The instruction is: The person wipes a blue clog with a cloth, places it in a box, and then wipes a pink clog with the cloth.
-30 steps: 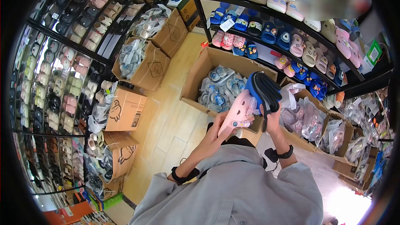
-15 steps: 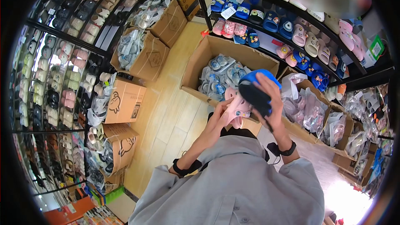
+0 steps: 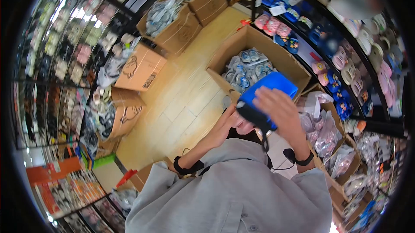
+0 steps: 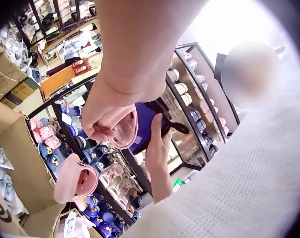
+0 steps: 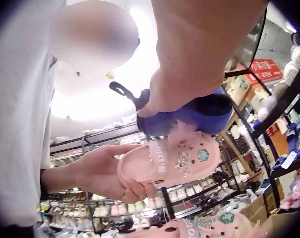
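Observation:
My left hand grips a pink clog by its heel end, with fingers curled into the opening. Charms, a lettered heel strap and a tulle bow show on the clog. Below it hangs a second pink clog, apart from the hand. A blue thing with black edging and a black loop strap is held in my right hand; its kind cannot be made out. The blue thing overlaps the held clog in the head view and lies right at its upper in the right wrist view.
An open cardboard box of bagged sandals stands just ahead. Behind it a black shelf rack carries clogs and slippers. Boxes of bagged pink shoes line the right. More cartons stand left, before a tall shoe wall.
The blue thing has tipped from beside the pink clog to over it, and my right hand has come on top. The head view has turned, shifting the boxes and racks.

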Motion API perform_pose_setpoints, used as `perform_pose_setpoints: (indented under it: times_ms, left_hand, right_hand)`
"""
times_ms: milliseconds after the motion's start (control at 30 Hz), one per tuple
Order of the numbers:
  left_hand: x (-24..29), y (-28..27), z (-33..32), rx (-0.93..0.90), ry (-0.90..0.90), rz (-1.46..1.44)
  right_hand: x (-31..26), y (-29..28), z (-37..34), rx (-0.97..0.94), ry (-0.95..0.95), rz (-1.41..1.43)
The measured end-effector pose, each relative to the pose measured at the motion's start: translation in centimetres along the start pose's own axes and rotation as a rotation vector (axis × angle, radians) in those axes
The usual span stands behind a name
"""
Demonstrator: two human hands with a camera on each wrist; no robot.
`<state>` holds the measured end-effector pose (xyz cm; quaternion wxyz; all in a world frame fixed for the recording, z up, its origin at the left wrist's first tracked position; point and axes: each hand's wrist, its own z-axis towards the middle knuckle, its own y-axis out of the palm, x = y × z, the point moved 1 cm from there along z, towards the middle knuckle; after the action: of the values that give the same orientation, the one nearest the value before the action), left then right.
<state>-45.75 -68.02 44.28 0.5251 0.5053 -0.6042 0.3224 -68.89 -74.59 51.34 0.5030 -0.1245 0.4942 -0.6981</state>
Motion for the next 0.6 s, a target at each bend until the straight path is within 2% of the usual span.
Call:
perform_pose_setpoints:
  times_ms: [67,100,267,433,467,567,600]
  left_hand:
    - [-0.4,-0.4,-1.2,0.096,0.031,0.059]
    - [-0.4,-0.4,-1.9,0.148,0.046,0.073]
    - [-0.7,-2.0,-4.9,0.164,-0.04,-0.112]
    - [-1.2,-3.5,-7.6,0.309,-0.015,-0.207]
    - [-1.3,-3.8,-8.1,0.339,-0.005,-0.217]
    - [-2.9,-5.7,-10.1,0.393,0.018,-0.05]
    - [-3.3,-6.3,-10.8,0.379,0.02,-0.113]
  right_hand:
    - [-1.1,1.1,0.7,-0.112,-0.203,-0.004]
    - [-1.3,1.6,1.1,-0.13,-0.235,0.028]
    - [1.2,3.5,2.7,-0.072,0.005,0.084]
    - [-1.0,4.2,4.8,-0.044,-0.009,0.006]
    - [-3.0,4.1,5.3,-0.024,-0.098,0.066]
    - [-7.9,6.0,5.5,-0.187,-0.407,0.088]
    - [-9.4,7.0,5.4,-0.238,-0.478,0.06]
